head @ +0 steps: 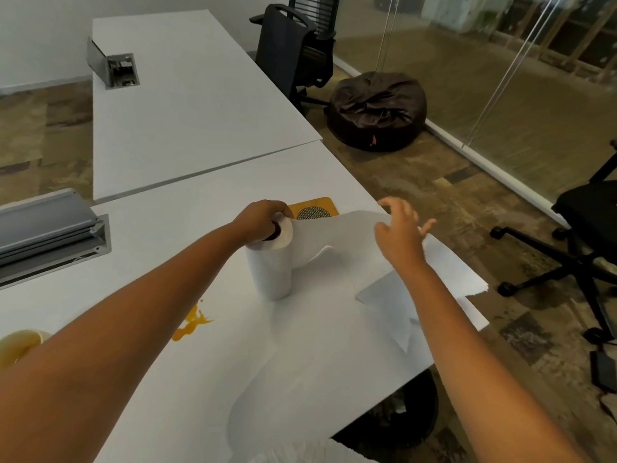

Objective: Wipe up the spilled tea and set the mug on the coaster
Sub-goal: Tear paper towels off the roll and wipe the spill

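A white paper towel roll [270,272] stands upright in the middle of the white table [167,235]. My left hand [260,218] grips its top. A long sheet [337,232] unrolls to the right and hangs past the table edge. My right hand [400,232] is over this sheet, fingers spread; whether it pinches the sheet is unclear. An orange tea spill [192,324] lies left of the roll, partly hidden by my left forearm. The mug [18,345], tea inside, shows at the left edge. A yellow coaster [314,208] with a mesh centre sits behind the roll.
A grey cable box [50,228] with a raised lid is set into the table at left. A second white table [187,95] adjoins at the back. Black office chairs [587,248], a dark beanbag [377,111] and a glass wall stand to the right. A black bin [410,419] is under the table.
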`<state>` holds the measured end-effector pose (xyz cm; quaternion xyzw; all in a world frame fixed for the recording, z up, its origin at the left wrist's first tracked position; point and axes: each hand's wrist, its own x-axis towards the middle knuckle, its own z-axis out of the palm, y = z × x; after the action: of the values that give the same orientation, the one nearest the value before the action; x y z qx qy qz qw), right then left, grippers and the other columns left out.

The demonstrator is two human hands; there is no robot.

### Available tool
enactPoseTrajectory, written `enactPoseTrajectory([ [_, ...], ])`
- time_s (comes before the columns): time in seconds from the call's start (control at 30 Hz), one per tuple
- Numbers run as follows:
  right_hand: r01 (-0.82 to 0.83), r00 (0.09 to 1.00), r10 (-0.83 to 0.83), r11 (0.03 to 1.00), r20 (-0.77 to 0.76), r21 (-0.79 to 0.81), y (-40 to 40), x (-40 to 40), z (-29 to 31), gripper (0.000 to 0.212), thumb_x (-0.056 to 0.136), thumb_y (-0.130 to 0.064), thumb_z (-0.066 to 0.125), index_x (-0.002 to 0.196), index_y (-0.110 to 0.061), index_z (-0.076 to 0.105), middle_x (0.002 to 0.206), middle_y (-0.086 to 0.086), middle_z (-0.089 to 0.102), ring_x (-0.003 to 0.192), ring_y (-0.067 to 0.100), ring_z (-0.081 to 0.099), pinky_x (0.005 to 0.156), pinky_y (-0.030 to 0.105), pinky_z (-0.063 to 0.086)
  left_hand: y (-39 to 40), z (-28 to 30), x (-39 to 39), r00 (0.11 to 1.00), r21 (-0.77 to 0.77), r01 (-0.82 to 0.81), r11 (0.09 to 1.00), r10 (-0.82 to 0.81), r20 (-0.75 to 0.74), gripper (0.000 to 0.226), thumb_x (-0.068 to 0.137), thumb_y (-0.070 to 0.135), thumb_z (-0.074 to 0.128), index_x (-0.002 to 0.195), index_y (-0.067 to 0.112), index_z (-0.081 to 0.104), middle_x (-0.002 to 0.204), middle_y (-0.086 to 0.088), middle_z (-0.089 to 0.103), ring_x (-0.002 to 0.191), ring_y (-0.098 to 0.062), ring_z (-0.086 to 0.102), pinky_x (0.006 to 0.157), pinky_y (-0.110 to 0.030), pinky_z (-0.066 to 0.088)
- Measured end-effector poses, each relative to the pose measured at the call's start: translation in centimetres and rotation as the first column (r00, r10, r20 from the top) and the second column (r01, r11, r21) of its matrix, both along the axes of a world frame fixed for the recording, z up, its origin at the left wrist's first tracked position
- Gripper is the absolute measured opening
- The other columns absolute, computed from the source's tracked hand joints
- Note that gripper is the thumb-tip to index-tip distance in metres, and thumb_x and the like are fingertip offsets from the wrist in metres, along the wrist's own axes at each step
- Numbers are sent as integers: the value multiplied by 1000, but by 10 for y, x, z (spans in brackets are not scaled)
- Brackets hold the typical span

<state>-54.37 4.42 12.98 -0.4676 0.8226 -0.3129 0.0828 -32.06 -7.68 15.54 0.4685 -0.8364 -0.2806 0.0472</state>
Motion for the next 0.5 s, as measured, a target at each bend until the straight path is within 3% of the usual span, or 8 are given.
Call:
enactPoseTrajectory([
  [0.1,-307,951,308,950,-6,50,-12,26,4,47,85,-25,60,130,-25,45,140,-1,46,135,20,37,109,63,-11,0,0,0,1000,-12,20,1000,-20,5,49,77,-11,40,110,18,62,120,-10,60,109,-27,52,79,-27,35],
  [0.2,-403,892,432,893,-134,199,-25,44,0,52,87,-45,57,135,-29,43,139,-2,50,134,18,39,108,60,-17,1,0,0,1000,-6,20,1000,-21,-9,53,76,-11,40,113,19,61,123,-9,59,112,-28,52,83,-28,37],
  [0.27,-339,906,390,900,-162,273,-30,48,-2,42,91,-46,49,128,-26,52,129,2,59,130,20,45,110,57,-17,2,0,1,1000,-53,-17,998,17,5,54,76,-8,43,118,22,58,128,-6,57,117,-28,50,96,-36,38],
  [0.33,-270,940,309,933,-144,238,-33,46,-2,32,95,-41,46,117,-24,61,114,5,67,121,22,53,111,56,-15,2,-2,5,994,-142,-62,988,73,77,53,78,-2,49,123,26,53,131,-5,54,121,-29,47,105,-47,32],
  [0.4,-213,971,228,961,-69,174,-33,40,0,29,96,-36,45,112,-23,65,111,7,69,116,25,55,112,57,-11,1,-4,10,983,-166,-103,981,126,131,51,82,6,53,128,28,47,131,-7,53,121,-30,46,105,-48,33],
  [0.5,-145,988,135,979,76,140,-32,24,0,31,98,-34,42,109,-19,67,116,7,66,118,27,53,112,59,-2,1,-8,17,978,-81,-179,981,186,97,47,84,10,53,128,25,45,127,-10,54,114,-30,50,90,-40,42],
])
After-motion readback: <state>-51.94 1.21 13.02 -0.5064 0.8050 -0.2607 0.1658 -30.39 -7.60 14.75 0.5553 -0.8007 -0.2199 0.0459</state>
